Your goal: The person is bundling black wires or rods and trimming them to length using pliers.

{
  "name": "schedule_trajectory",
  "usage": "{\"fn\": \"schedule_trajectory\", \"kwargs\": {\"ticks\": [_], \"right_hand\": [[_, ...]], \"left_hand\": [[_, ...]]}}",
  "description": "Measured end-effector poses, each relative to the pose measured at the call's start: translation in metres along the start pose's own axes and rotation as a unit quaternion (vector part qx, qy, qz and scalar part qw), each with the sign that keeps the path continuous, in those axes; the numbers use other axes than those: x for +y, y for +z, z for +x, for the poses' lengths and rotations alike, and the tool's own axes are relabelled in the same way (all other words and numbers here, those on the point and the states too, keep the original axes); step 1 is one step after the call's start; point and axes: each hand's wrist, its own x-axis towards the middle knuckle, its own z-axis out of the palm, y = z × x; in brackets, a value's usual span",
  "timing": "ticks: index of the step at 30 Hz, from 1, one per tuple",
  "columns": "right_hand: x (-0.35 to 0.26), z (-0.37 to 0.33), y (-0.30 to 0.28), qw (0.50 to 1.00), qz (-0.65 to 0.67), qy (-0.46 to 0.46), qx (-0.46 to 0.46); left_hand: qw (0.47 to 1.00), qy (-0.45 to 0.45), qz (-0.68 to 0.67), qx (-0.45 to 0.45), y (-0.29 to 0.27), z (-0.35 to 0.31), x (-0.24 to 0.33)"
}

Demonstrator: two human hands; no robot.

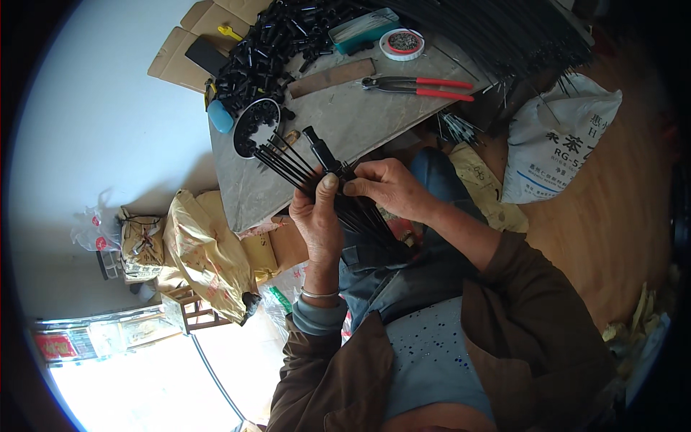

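Observation:
Both hands meet over my lap, in front of the table's near edge. My left hand (319,219) is closed, thumb up, around a stepped black plastic tube (322,149) and a fan of thin black rods (282,167) that look like umbrella ribs. The tube tilts up toward the table. More black rods (368,219) hang below the hands across my thighs. My right hand (394,189) pinches with thumb and forefinger at the tube's lower end, where the rods gather. The fingertips hide the exact joint there.
On the grey table (245,191) lie a heap of black plastic tubes (266,61), a white bowl (268,109), red-handled pincers (425,88), a flat bar (331,78), a teal box (363,30) and a dish of small metal parts (402,45). Long rods (504,36) overhang beside a white sack (558,144).

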Motion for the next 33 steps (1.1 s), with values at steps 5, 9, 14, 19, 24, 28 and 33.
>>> {"fn": "schedule_trajectory", "kwargs": {"ticks": [5,9,14,19,24,28,33], "right_hand": [[-0.003,-0.007,0.004,0.998,-0.025,-0.034,0.051],[-0.004,-0.007,-0.001,0.999,-0.024,-0.017,0.038],[-0.007,-0.007,-0.004,1.0,0.014,0.026,0.007],[0.0,-0.003,-0.01,0.996,0.057,0.062,-0.024],[0.012,0.003,-0.012,0.981,0.144,0.114,-0.06],[-0.003,0.006,-0.006,0.977,0.126,0.158,-0.061],[-0.009,0.001,0.003,0.996,0.017,0.086,-0.029]], "left_hand": [[1.0,0.01,0.004,0.012,0.004,-0.003,0.0],[1.0,0.018,0.003,0.011,0.009,-0.006,0.0],[0.999,0.023,0.016,0.016,0.012,-0.01,0.003],[0.999,0.033,0.005,0.021,0.011,-0.013,0.002],[0.998,0.049,0.028,0.02,0.014,-0.017,0.004],[0.996,0.065,0.044,0.037,0.008,-0.017,0.002],[0.988,0.025,0.151,0.022,0.007,-0.011,0.015]]}}
